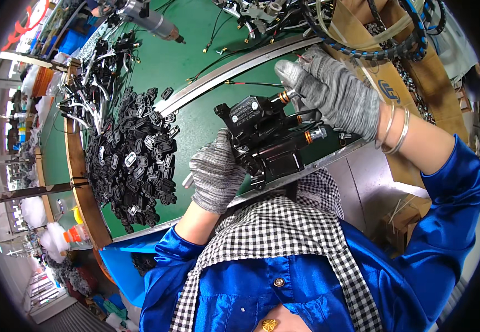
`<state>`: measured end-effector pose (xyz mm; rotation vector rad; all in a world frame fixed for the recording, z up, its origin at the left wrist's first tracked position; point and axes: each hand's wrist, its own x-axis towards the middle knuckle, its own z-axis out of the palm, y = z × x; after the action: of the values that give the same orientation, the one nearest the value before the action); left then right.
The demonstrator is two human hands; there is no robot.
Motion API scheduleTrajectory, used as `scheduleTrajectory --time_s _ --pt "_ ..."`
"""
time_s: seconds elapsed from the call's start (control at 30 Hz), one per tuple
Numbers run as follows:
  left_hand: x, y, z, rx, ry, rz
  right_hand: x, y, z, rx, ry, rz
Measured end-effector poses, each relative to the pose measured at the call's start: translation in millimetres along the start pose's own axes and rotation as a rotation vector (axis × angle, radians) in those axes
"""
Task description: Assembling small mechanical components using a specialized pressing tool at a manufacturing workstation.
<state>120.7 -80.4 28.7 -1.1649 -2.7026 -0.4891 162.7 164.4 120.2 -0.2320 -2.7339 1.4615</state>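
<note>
A black boxy assembly [262,127] with printed labels and metal fittings ringed in copper colour stands at the near edge of the green table. My left hand [217,174], in a grey knit glove, is closed against its left side. A short silver piece [188,180] sticks out beside that hand. My right hand [334,91], gloved alike, is closed at the assembly's right side, by the fittings. A thin wire [256,84] with a red part runs to its fingers. What the right fingers pinch is hidden.
Left lies a heap of small black parts [135,157], with silver levers [88,99] beyond. A curved metal rail [240,63] crosses the green table [195,116]. A power driver [151,22] points in from the top. Hoses [384,52] hang over cardboard boxes [436,72] at the right.
</note>
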Motion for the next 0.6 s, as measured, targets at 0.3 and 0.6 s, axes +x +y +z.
scheduleTrajectory --time_s 0.3,0.6 --pt "1 2 -3 -0.016 -0.034 -0.055 1 16 -8 -0.466 -0.022 -0.457" --pt "5 -1 -6 -0.010 0.008 0.001 7 12 -8 -0.120 -0.142 -0.224"
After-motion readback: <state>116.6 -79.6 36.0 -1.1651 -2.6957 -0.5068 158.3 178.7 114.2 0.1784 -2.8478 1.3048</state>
